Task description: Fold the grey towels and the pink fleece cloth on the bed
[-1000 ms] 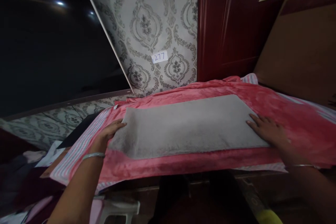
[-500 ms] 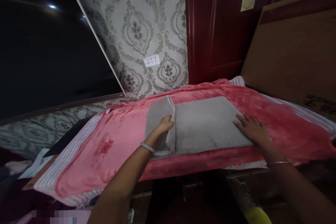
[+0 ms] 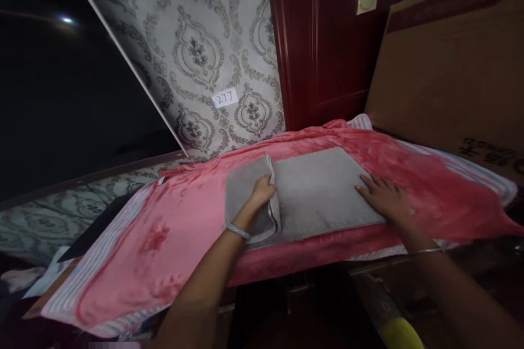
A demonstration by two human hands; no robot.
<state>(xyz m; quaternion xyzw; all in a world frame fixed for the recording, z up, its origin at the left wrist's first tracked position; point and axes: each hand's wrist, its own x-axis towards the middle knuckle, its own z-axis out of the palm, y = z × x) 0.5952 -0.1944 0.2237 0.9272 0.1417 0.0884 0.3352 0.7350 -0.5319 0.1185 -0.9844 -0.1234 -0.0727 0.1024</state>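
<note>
A grey towel [image 3: 323, 191] lies on a pink plush blanket [image 3: 184, 212], its left part folded over toward the middle as a flap. At the flap's edge my left hand [image 3: 262, 192] is closed, with the thumb over the cloth and the other fingers partly hidden. My right hand [image 3: 385, 196] rests flat with fingers apart at the towel's right end, partly on the towel and partly on the blanket. A bracelet sits on each wrist.
Behind the blanket stand a patterned wall with a paper label [image 3: 225, 97] and a dark red wood panel [image 3: 327, 38]. A large black screen [image 3: 73, 92] is at the left. At the right leans a cardboard box [image 3: 450, 71]. Something yellow [image 3: 401, 332] shows below the blanket.
My left hand has brought the flap's edge a little further right across the towel, and the flap lies flatter. My right hand stays at the right end. The view has shifted slightly.
</note>
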